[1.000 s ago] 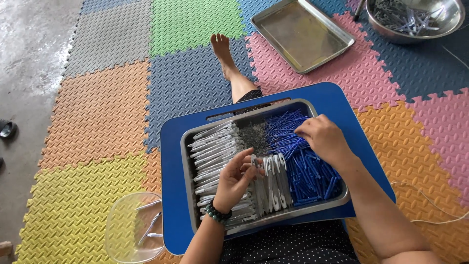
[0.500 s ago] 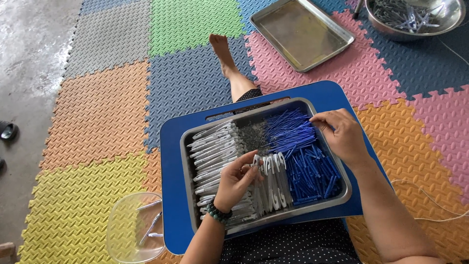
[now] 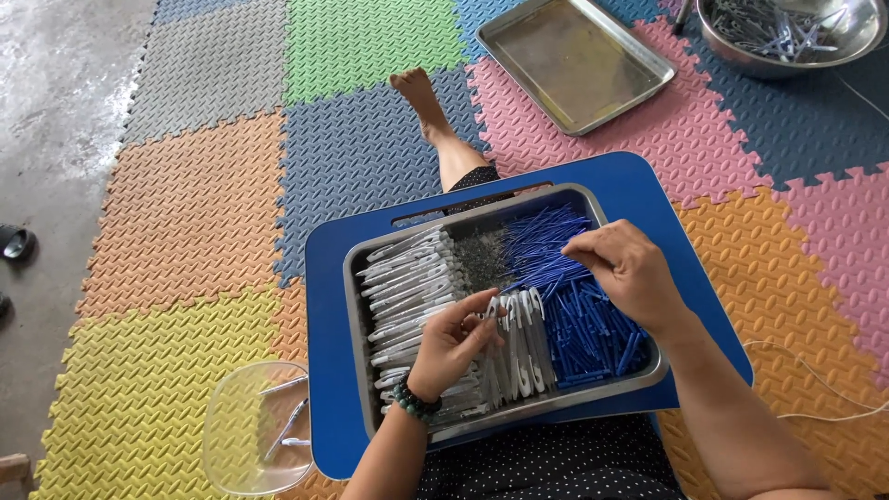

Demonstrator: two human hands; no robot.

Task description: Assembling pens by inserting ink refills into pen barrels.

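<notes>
Got the tray (image 3: 639, 375) sitting on the lap board (image 3: 326, 370) across my legs: clips (image 3: 407, 282) on its left side, thin sticks (image 3: 583, 324) on its right. Clear bowl (image 3: 243, 431) is down by my left, and a second flat tray (image 3: 574, 57) plus a metal bowl (image 3: 787, 37) sit out ahead on the floor mats (image 3: 185, 213).

Shiny metal tray (image 3: 593, 393); glossy blue plastic sticks (image 3: 593, 329); textured foam mat (image 3: 185, 222)

two hands, left hand (image 3: 451, 341), right hand (image 3: 626, 270), two metal trays, filled tray (image 3: 356, 278), empty tray (image 3: 576, 63), one metal bowl (image 3: 741, 56), one clear bowl (image 3: 241, 435)
</notes>
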